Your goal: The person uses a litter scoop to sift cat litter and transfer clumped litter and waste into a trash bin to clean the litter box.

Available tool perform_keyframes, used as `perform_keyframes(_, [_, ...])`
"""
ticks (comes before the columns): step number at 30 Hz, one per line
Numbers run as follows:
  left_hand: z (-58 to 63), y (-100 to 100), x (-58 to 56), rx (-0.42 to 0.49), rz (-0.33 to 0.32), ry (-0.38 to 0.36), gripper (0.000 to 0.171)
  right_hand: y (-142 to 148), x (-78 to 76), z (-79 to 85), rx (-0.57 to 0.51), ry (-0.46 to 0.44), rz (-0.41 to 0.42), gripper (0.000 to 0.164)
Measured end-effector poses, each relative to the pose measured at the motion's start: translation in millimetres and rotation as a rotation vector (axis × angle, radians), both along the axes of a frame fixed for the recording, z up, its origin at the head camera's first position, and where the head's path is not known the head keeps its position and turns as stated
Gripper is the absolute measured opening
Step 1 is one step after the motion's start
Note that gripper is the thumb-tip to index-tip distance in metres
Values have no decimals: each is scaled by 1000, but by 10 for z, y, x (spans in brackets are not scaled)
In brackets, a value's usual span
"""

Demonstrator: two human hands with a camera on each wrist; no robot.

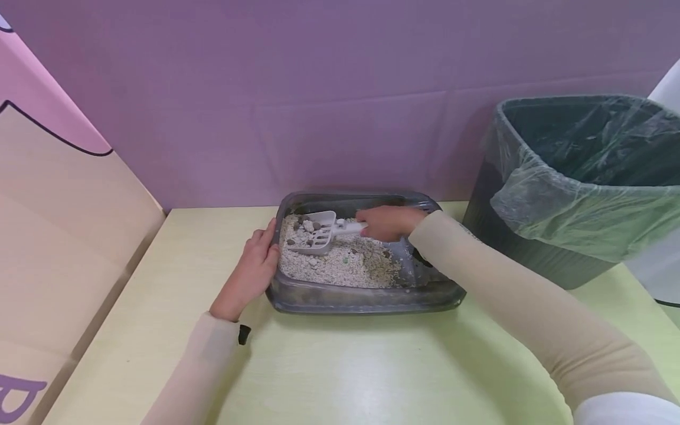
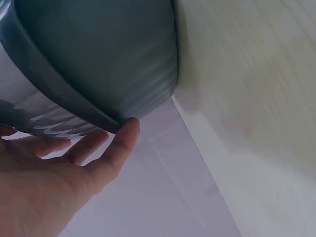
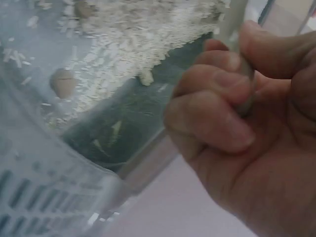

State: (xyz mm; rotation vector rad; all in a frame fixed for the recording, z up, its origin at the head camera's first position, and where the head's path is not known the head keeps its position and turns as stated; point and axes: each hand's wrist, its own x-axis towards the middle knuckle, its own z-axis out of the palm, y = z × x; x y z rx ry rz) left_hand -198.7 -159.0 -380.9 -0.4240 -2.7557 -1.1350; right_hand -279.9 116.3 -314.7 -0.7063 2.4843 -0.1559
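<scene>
In the head view, a grey litter box (image 1: 366,300) holds pale pellet litter (image 1: 340,268). My right hand (image 1: 390,223) grips the handle of a white slotted litter scoop (image 1: 326,236), whose head lies at the box's left part with pale and dark clumps in it. The right wrist view shows the fingers of my right hand (image 3: 217,103) curled round the handle. My left hand (image 1: 252,265) rests against the left end of the box. From the left wrist, the fingertips and thumb of my left hand (image 2: 69,173) touch the rim, fingers fairly straight.
A dark bin (image 1: 531,236) lined with a clear plastic bag (image 1: 563,218) stands to the right of the litter box. Behind the pale tabletop (image 1: 340,366) rises a purple backdrop (image 1: 340,100). A printed panel (image 1: 58,224) borders the left side.
</scene>
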Motion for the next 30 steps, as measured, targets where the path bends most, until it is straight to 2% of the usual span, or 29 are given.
perform_keyframes(6, [23, 33, 17, 12, 3, 5, 54, 133, -5, -31, -56, -23, -1, 48])
perform_keyframes(11, [30, 38, 39, 15, 21, -22, 54, 279, 172, 16, -175, -25, -68, 34])
perform_keyframes(14, [28, 30, 47, 16, 27, -33, 54, 384, 344, 21, -265, 50, -86, 28])
perform_keyframes(19, [16, 22, 50, 13, 40, -42, 54, 536, 622, -18, -403, 216, -101, 29])
perform_keyframes(24, [2, 23, 46, 16, 43, -40, 55, 685, 844, -79, -545, 357, -148, 27])
perform_keyframes(27, [6, 27, 42, 19, 42, -31, 55, 769, 949, -115, -569, 415, -179, 27])
perform_keyframes(30, [18, 27, 43, 22, 41, -28, 54, 837, 1026, -131, -561, 429, -215, 26])
